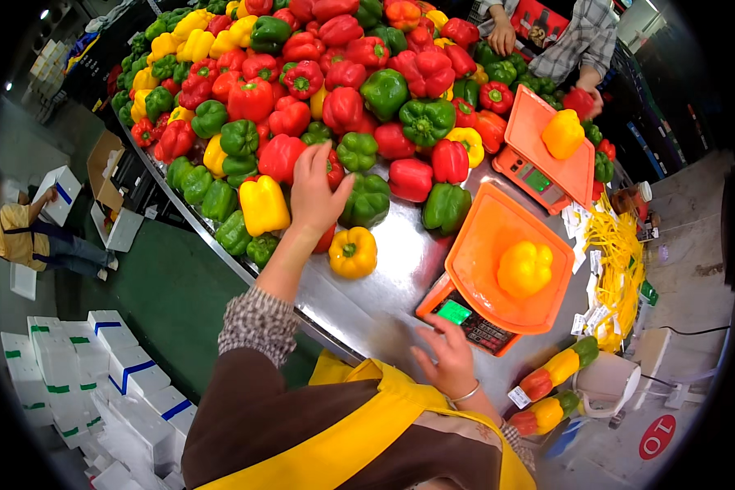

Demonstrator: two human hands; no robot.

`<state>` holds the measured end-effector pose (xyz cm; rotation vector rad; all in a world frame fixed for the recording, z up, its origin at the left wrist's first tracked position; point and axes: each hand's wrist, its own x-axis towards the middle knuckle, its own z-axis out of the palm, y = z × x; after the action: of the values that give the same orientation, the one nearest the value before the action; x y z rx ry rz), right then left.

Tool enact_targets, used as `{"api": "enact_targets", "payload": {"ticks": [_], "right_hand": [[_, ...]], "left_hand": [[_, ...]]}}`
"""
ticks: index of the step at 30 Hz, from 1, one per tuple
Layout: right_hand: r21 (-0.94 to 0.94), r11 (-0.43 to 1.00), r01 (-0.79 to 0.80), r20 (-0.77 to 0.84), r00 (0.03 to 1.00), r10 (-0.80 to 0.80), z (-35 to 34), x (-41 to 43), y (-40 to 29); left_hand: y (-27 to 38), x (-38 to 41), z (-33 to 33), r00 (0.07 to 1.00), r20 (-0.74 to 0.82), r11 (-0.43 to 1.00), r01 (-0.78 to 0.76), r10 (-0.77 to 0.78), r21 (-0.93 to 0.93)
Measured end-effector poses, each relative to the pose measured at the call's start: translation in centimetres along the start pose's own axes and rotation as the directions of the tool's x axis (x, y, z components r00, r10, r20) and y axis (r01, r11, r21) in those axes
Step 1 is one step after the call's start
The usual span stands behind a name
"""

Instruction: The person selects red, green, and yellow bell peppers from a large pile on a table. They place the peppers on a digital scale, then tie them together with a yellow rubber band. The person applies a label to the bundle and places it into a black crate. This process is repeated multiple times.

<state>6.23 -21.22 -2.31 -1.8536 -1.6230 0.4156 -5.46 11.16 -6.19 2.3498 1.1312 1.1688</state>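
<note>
My left hand (314, 193) reaches over the near side of a bell pepper heap, thumb apart from the fingers. It is close to a yellow bell pepper (264, 206) on its left and a green one (365, 201) on its right; contact with the peppers beneath cannot be made out. Another yellow pepper (353, 252) stands on the steel table (398, 257) near my wrist. Beside the keypad of an orange digital scale (474, 327), my right hand (447, 361) is empty with fingers spread. In that scale's orange pan (484, 245) lies one yellow pepper (524, 269).
Across the table a co-worker's hand (582, 103) holds a red pepper by a second scale (530, 177). Yellow ties with tags (615, 269) lie at the right, near tri-colour pepper packs (551, 370). White foam boxes (128, 367) are stacked at left; another person (24, 239) carries one.
</note>
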Motion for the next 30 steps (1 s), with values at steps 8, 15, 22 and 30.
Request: {"api": "enact_targets", "payload": {"ticks": [8,15,22,30], "right_hand": [[0.035,0.997,0.061,0.110,0.992,-0.065,2.2,-0.2,0.6],[0.115,0.987,0.114,0.229,0.963,-0.138,2.4,-2.3,0.9],[0.185,0.971,0.150,0.293,0.935,-0.201,1.9,-5.5,1.6],[0.409,0.912,0.034,0.309,0.935,-0.174,2.6,-6.9,3.0]], "left_hand": [[3.1,-10.5,-1.1,0.962,0.268,0.998,-0.064,0.058,0.014],[5.5,-12.7,0.9,0.911,0.412,0.921,-0.182,0.026,0.344],[7.7,-17.8,-2.3,0.846,0.534,0.987,-0.070,-0.016,0.141],[8.7,-21.6,-4.3,0.819,0.570,0.995,0.096,-0.061,-0.031]]}}
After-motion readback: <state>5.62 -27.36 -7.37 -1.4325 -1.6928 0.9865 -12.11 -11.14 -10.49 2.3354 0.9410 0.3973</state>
